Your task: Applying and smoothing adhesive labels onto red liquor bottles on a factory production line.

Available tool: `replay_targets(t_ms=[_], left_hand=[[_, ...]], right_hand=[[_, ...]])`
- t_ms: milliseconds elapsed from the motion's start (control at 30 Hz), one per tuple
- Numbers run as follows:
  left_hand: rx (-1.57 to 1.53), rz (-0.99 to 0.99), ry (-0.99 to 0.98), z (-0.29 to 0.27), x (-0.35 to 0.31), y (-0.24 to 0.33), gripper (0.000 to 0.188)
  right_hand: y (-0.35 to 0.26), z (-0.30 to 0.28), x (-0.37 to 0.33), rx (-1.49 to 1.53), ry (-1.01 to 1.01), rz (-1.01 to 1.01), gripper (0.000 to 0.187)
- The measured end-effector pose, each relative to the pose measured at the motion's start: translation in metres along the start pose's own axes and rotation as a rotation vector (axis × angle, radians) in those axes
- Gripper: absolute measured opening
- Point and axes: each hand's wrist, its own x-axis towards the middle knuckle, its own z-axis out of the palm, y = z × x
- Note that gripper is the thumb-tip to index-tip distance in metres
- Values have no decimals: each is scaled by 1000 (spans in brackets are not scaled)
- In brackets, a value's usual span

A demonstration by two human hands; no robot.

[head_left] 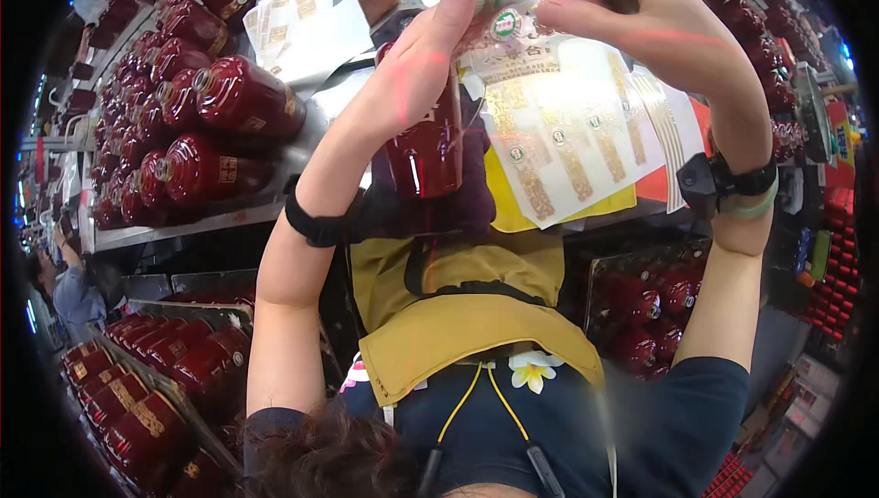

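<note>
The head view shows a metal-edged surface (192,233) crowded on its left with dark red bottles (247,100), which limit elbow room there; printed sheets (581,123) spread over the right side, bright with glare, with a yellow sheet (630,202) beneath. Between the forearms, the near red bottle (426,164) rests against a dark cloth (478,182), its upper part hidden by the left hand (414,68). It looks glassy, so it is probably rigid, fairly heavy, slippery and breakable; its broad body seems the sound place to take hold, with the cloth likely curbing slips. Smaller and far lighter is the clear label (517,60), which is held up beyond the bottle, in front of the sheets; it looks thin and floppy, apt to crease or cling, so its edge or corner is best to hold. The right hand (655,33) has its grip pinched on the label's edge; the left grip is partly hidden, so I cannot tell whether it clasps anything.
</note>
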Motion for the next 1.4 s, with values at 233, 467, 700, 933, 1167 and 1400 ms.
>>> replay_targets(t_ms=[233, 467, 700, 933, 1167, 1400], left_hand=[[266, -85, 92, -35, -71, 20, 34], [463, -164, 125, -24, -132, 59, 30], [435, -402, 279, -30, -126, 25, 27], [227, -291, 365, -45, -128, -26, 34], [-150, -338, 400, -49, -132, -30, 37], [-91, -333, 443, -44, -133, -36, 37]], right_hand=[[34, 78, 9, 318, 122, -468, 22], [29, 131, -25, 353, 254, -607, 18], [35, 168, -11, 454, 195, -283, 20], [42, 195, 3, 592, 227, -198, 25], [42, 206, 7, 811, 145, -99, 20], [44, 216, 10, 955, 168, -104, 16]])
